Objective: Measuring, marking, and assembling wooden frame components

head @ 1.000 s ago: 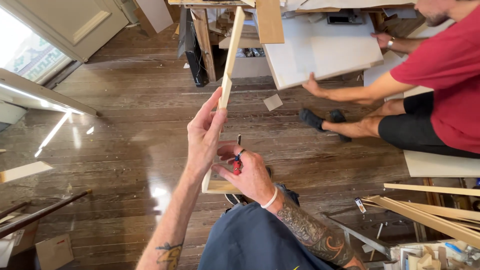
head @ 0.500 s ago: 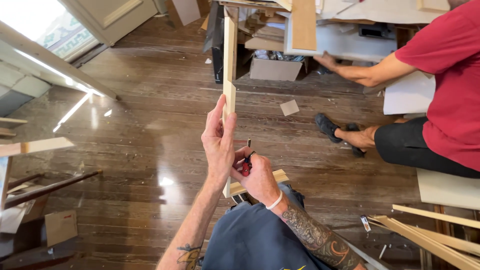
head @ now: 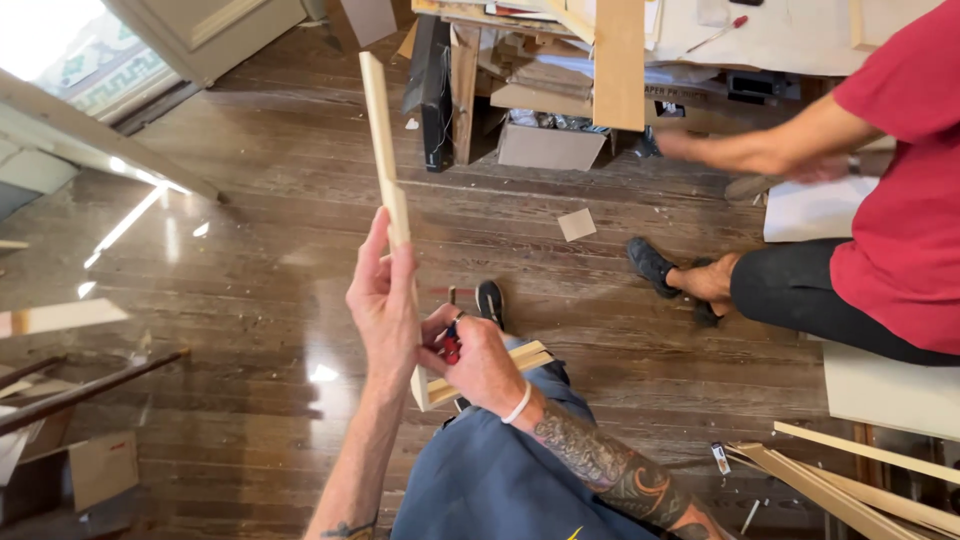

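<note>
Dark floorboards behind, left hand (head: pixel 385 305) grips a wood strip (head: pixel 383 150); right hand (head: pixel 480 365) pinches a half-hidden red tool (head: pixel 451 347).

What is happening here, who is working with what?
A person seated above a dark wooden floor steadies a long pale wood strip upright with the left hand. The right hand grips a small red-handled tool at the strip's lower end, where a second strip meets it at a corner. To the right, another person in a red shirt reaches toward a cardboard box.
</note>
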